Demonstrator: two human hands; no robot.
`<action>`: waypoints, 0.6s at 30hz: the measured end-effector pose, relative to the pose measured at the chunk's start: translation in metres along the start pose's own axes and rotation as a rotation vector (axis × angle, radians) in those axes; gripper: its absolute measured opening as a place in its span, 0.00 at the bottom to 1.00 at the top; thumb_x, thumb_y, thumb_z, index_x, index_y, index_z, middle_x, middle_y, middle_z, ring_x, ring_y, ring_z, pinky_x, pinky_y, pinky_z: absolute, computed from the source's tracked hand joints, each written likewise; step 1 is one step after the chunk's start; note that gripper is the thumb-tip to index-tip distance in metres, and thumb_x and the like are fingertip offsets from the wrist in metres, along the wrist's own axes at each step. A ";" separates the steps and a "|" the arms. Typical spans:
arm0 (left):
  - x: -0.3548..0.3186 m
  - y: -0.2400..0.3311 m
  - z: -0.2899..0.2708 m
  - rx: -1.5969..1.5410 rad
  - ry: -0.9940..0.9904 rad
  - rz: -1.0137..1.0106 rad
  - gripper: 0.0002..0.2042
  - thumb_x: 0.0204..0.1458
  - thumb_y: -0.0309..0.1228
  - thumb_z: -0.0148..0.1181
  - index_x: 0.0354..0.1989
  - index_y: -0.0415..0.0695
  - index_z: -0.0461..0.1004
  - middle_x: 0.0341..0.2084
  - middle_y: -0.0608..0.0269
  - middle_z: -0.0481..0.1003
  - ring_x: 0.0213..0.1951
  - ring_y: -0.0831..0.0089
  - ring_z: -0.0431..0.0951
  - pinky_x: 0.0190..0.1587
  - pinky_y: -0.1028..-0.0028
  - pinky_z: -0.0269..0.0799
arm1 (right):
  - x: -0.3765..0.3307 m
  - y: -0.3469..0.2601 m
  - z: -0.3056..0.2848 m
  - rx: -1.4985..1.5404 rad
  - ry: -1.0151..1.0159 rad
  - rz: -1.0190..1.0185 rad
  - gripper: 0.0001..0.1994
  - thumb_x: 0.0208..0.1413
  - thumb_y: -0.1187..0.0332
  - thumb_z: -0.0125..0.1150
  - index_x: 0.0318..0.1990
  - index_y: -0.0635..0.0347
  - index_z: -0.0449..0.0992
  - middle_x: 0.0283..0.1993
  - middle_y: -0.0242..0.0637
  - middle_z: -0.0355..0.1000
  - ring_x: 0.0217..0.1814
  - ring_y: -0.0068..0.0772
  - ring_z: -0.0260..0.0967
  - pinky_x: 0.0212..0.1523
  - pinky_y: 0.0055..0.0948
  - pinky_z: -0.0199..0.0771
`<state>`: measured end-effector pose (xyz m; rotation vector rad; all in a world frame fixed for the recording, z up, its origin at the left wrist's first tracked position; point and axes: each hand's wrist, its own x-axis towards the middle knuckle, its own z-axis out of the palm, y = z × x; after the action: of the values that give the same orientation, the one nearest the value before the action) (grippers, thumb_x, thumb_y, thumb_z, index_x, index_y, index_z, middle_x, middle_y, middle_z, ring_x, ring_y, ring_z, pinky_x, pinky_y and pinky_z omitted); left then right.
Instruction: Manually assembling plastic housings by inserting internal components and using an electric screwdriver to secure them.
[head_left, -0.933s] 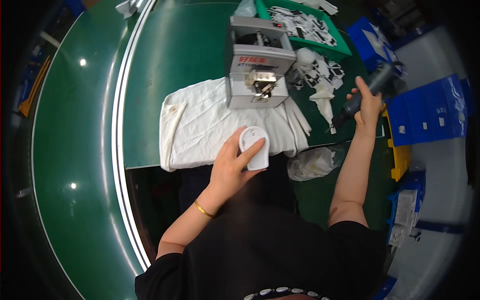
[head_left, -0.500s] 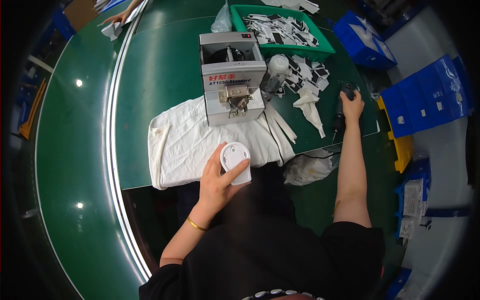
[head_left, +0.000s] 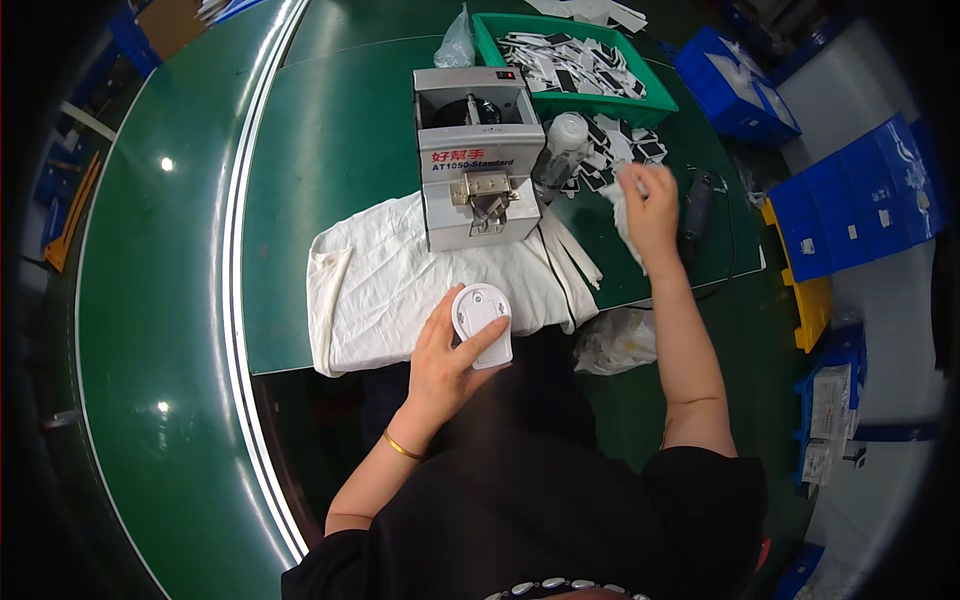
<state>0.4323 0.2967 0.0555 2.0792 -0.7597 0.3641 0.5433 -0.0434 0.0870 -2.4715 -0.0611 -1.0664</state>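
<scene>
My left hand (head_left: 440, 358) grips a white plastic housing (head_left: 482, 318), rounded at one end, with its recessed face and small holes turned up. It is held just off the front edge of the cloth-covered table. My right hand (head_left: 652, 212) is pinched at the top of a small white rag (head_left: 624, 210), which hangs down beside the palm; the fingertips are partly blurred. To the right of this hand lies a dark electric screwdriver (head_left: 697, 215) on the green table. The grey machine (head_left: 480, 150) with a metal feeder stands beyond my left hand.
A white cloth (head_left: 385, 290) is spread under the machine. Behind it stand a clear bottle (head_left: 562, 155) and a green bin (head_left: 655, 97) full of white and black flat pieces, with more loose pieces (head_left: 640, 147) nearby. Blue bins (head_left: 850, 205) line the right; a bright-edged green conveyor (head_left: 160, 300) runs left.
My right hand has let go of the electric screwdriver and moved left to the white rag. The screwdriver now lies on the table. My left hand still holds the housing.
</scene>
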 end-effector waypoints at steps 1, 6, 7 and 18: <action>-0.002 0.000 0.000 0.004 0.001 0.005 0.35 0.29 0.30 0.80 0.54 0.57 0.78 0.61 0.40 0.65 0.60 0.44 0.68 0.59 0.57 0.68 | 0.016 -0.023 -0.010 0.000 -0.005 0.001 0.08 0.56 0.68 0.66 0.40 0.61 0.81 0.39 0.40 0.73 0.41 0.40 0.71 0.42 0.34 0.71; -0.003 0.000 -0.001 -0.009 0.010 0.001 0.35 0.29 0.31 0.80 0.54 0.57 0.78 0.61 0.40 0.64 0.60 0.44 0.68 0.59 0.57 0.68 | 0.072 -0.086 -0.015 0.124 -0.073 -0.127 0.07 0.57 0.71 0.64 0.42 0.62 0.81 0.41 0.41 0.73 0.38 0.38 0.74 0.38 0.31 0.73; -0.003 0.001 -0.001 -0.014 0.009 -0.004 0.35 0.29 0.30 0.80 0.54 0.57 0.78 0.61 0.40 0.65 0.60 0.44 0.68 0.59 0.57 0.68 | 0.074 -0.085 -0.014 0.122 -0.074 -0.127 0.07 0.57 0.71 0.64 0.42 0.62 0.81 0.41 0.41 0.73 0.38 0.38 0.74 0.38 0.31 0.73; 0.001 -0.001 -0.003 -0.022 0.010 -0.008 0.35 0.28 0.30 0.78 0.54 0.58 0.78 0.61 0.42 0.66 0.61 0.44 0.68 0.59 0.57 0.68 | 0.073 -0.079 -0.009 0.068 -0.352 -0.301 0.12 0.60 0.79 0.56 0.49 0.63 0.78 0.45 0.41 0.70 0.39 0.37 0.72 0.41 0.27 0.72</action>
<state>0.4337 0.2998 0.0570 2.0579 -0.7462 0.3595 0.5715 0.0147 0.1735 -2.6124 -0.5825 -0.7099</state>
